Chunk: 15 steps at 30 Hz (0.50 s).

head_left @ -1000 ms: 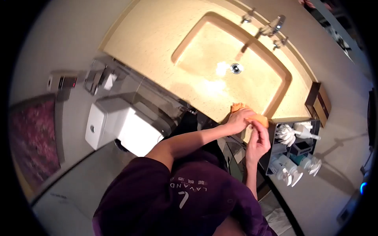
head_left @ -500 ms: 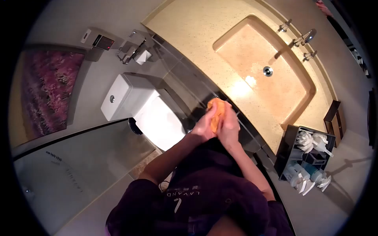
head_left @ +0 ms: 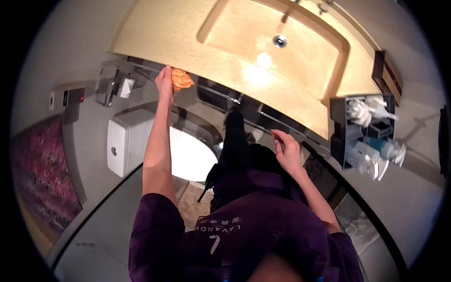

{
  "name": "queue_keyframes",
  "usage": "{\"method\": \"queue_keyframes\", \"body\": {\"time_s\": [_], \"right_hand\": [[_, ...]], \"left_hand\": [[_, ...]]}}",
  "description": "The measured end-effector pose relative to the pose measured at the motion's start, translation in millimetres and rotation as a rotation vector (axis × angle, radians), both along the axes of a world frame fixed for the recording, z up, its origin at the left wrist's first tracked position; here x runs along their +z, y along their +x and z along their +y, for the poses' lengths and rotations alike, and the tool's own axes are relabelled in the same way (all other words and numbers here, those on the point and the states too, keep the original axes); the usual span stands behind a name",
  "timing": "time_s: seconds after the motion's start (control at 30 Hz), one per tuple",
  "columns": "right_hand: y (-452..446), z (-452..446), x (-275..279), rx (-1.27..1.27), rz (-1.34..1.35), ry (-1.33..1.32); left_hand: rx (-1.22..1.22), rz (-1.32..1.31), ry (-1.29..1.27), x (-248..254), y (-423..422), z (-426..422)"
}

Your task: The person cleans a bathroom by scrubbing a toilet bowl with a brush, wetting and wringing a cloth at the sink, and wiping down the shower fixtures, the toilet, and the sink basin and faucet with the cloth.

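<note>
A crumpled orange cloth point(head_left: 182, 80) is gripped in my left hand point(head_left: 164, 85), its fingers closed on it. The cloth rests against the front edge of the cream countertop point(head_left: 150, 37), towards the counter's left end. My right hand point(head_left: 288, 152) hangs in front of my body, below the counter front. Its fingers are loosely bent and apart, and nothing shows in them.
A cream sink point(head_left: 244, 28) with a metal drain point(head_left: 280, 41) is set into the counter. On the right stands a dark caddy point(head_left: 339, 110) with spray bottles and white brushes. A white toilet point(head_left: 192, 152) is on the left, near a glass panel point(head_left: 101, 235).
Both hands were together on the cloth. They have parted: my left hand carried the cloth left to the counter edge, while my right hand let go. My view has shifted too.
</note>
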State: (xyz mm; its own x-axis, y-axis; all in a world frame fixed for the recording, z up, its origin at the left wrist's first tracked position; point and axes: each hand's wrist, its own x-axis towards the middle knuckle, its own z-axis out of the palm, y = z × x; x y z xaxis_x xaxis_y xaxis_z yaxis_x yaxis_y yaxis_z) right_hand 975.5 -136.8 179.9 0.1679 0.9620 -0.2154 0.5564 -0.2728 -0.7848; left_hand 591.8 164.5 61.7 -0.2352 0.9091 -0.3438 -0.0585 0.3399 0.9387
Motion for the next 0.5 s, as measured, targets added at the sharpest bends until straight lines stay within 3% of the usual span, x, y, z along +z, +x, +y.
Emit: {"method": "queue_keyframes", "body": {"time_s": [0.03,0.13,0.17,0.2,0.23,0.3,0.47,0.5], "right_hand": [[11,-15,-10,-0.056,0.003,-0.011],[28,-55,-21,-0.25,0.053,-0.075],[31,-65,-23,-0.294,0.077,-0.1],[32,-76,-25,-0.337,0.103,-0.127],[31,-83,-20,-0.373,0.113,-0.131],[31,-97,-8,-0.431,0.123,-0.108],[38,-157,-15,-0.605,0.151,-0.118],[39,-168,-16,-0.661,0.186,-0.137]], "left_hand": [[-0.137,0.298,0.01,-25,6,-5],[-0.165,0.787,0.485,-39,100,-90],[-0.236,0.627,0.37,-30,134,-120],[-0.212,0.35,0.477,-48,163,-148],[-0.351,0.561,0.414,-11,192,-177],[-0.406,0.46,0.436,23,233,-203],[-0.641,0.374,0.412,32,288,-237],[-0.679,0.528,0.45,18,299,-244]]}}
